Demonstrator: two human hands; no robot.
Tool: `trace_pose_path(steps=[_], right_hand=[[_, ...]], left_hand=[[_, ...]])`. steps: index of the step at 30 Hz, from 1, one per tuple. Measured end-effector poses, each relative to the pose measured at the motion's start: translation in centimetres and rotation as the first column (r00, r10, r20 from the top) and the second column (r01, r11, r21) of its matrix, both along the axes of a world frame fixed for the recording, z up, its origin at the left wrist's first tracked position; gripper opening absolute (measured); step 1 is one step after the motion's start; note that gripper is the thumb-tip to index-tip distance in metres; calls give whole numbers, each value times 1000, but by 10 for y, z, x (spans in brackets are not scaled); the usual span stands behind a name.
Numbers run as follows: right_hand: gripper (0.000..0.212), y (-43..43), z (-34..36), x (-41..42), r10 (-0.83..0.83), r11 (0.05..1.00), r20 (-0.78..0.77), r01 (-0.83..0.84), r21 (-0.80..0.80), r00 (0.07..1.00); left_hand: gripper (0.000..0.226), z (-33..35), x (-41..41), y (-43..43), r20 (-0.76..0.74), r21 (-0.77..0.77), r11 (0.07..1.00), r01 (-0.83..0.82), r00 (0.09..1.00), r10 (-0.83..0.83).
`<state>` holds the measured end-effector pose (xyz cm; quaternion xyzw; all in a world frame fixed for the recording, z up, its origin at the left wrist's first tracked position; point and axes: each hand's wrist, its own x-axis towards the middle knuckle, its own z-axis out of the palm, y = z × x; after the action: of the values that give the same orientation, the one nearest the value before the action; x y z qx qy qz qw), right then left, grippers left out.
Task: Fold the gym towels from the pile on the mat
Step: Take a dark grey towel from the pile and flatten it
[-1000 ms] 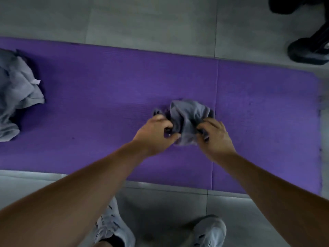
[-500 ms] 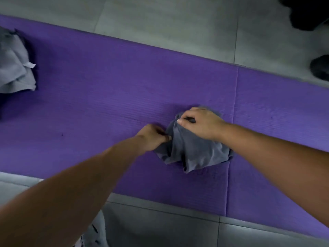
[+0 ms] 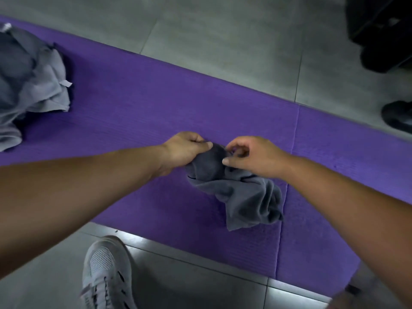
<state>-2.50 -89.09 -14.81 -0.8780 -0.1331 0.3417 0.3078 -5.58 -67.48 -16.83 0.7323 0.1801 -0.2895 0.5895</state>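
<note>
Purple foam mat lies diagonally across a grey tiled floor. One dark grey towel sits crumpled near the middle of the mat, close to its near edge. The towel is bunched, not spread; its lower end trails toward the person in loose folds.

Left hand: fingers curled, gripping the far end of the towel from the left side. Knuckles face up.

Right hand: thumb laid against the cloth, fingers curled above the same bunched end. It appears to pinch a fold between thumb and forefinger, though the contact point is partly hidden by the fingers. The two hands are just beside each other, with the cloth between them.

Pile of lighter grey towels rests at the left end of the mat, well apart from the hands; a small label tab shows on one.

White mesh shoe stands on the floor below the mat's near edge. A dark shoe sits at the right margin, off the mat.
</note>
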Motion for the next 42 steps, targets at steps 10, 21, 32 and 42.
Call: trace_pose_path(steps=[10,21,32,42], right_hand=[[84,41,13,-4,-39,997,66,35,63,997],[26,62,25,7,-36,990,0,36,136,999],[31,33,-10,9,39,995,63,-33,-96,997],[51,27,-66,-8,180,951,107,-145,-273,978]], left_hand=[[23,23,-19,46,-172,-391,874,-288,956,238],[38,35,-20,71,-201,-356,789,-500,866,458],[14,2,-25,80,-178,-173,794,-583,812,556],[61,-36,-36,95,114,498,843,-206,978,172]])
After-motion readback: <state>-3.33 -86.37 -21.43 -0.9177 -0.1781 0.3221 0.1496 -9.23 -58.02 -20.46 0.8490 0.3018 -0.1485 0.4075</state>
